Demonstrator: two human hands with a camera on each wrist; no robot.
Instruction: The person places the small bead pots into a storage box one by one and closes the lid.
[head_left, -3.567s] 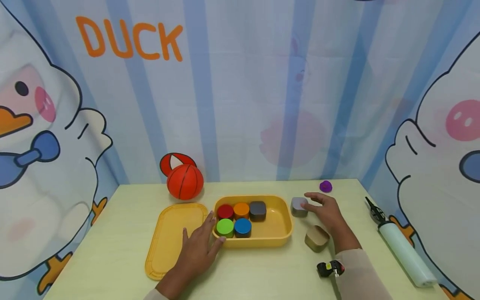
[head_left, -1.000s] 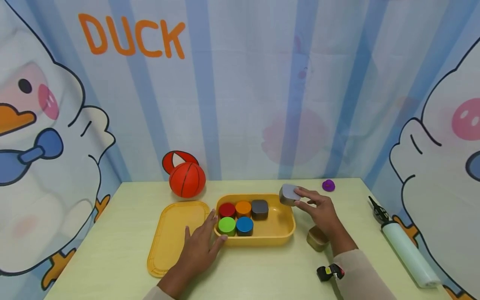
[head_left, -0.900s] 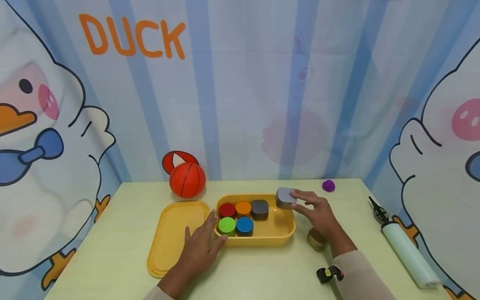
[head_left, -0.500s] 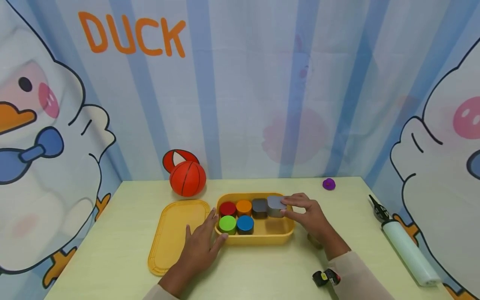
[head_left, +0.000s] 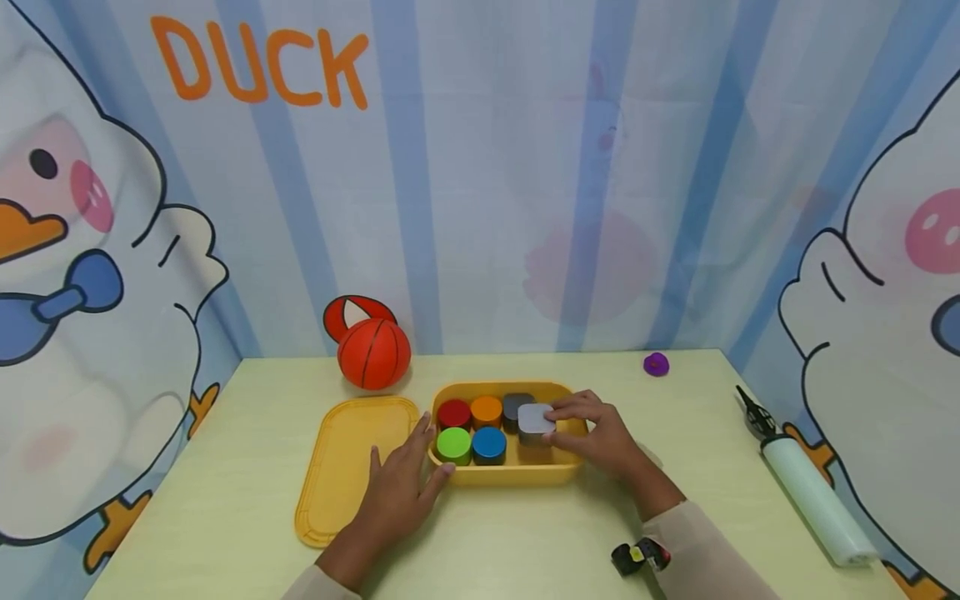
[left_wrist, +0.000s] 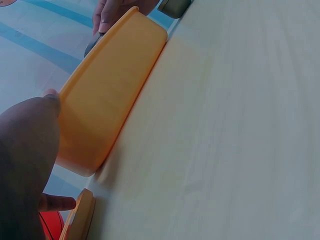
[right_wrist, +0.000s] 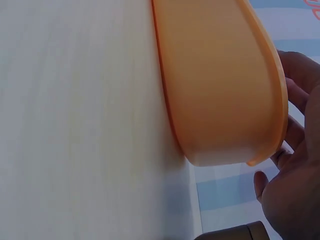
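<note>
A yellow box point(head_left: 517, 476) stands on the table with round red point(head_left: 453, 413), orange point(head_left: 486, 412), green point(head_left: 453, 445) and blue point(head_left: 489, 446) blocks inside. A dark grey rounded-square block point(head_left: 517, 403) sits behind the light grey one. My right hand point(head_left: 600, 437) pinches that light grey rounded-square block point(head_left: 535, 418) over the right part of the box, right of the blue block. Fairly straight, the fingers of my left hand point(head_left: 397, 487) touch the box's left end, thumb at the front rim. The box wall hides the light grey block in the right wrist view.
A yellow lid point(head_left: 345, 475) lies left of the box, partly under the left hand. Behind it is a red ball point(head_left: 373, 354). An olive-brown block point(left_wrist: 175, 7) is largely hidden by the right arm. A purple object point(head_left: 656, 364) and a pale green cylinder point(head_left: 817, 500) lie on the right.
My right hand took the light grey block from the table, lifted it over the box's right rim, then moved it left and nearer me. My left hand stayed at the box's left end.
</note>
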